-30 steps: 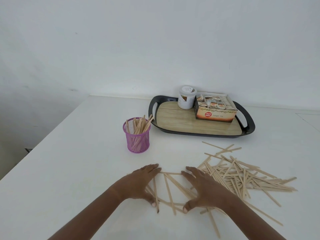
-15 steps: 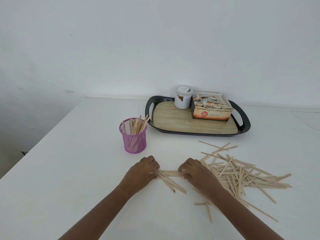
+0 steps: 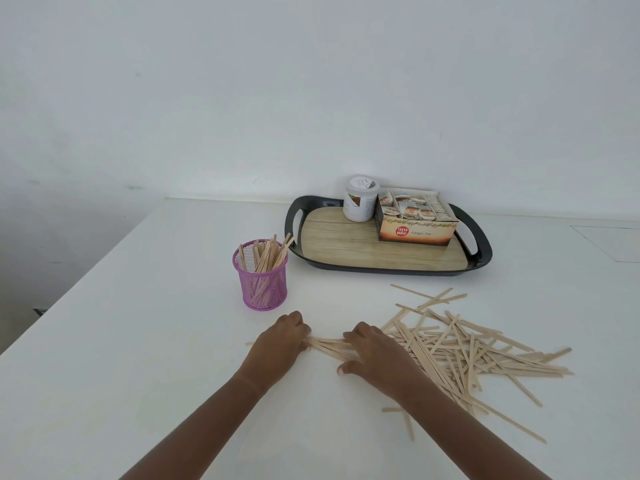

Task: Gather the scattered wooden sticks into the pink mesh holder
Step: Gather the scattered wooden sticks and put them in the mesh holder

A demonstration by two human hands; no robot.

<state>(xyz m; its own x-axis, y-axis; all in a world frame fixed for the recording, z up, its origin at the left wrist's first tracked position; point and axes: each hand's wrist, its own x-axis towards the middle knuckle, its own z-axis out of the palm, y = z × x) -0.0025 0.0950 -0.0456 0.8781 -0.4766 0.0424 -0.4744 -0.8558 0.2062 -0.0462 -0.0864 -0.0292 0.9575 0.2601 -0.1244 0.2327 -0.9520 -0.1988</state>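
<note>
On the table (image 3: 138,341), two hands grip one stick bundle (image 3: 327,346).

scattered sticks (image 3: 478,351) right of part-filled holder (image 3: 260,278)

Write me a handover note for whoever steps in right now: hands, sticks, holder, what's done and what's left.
Left hand and right hand: both on the table, closed on the two ends of a small bundle of sticks squeezed between them, not yet lifted.
Pink mesh holder: upright, beyond the left hand, already partly filled with sticks.
Scattered pile: large, right of the right hand, some strays near the forearm.
Tray behind: not part of the job.
Left: lift the bundle into the holder, then repeat for the pile.
</note>
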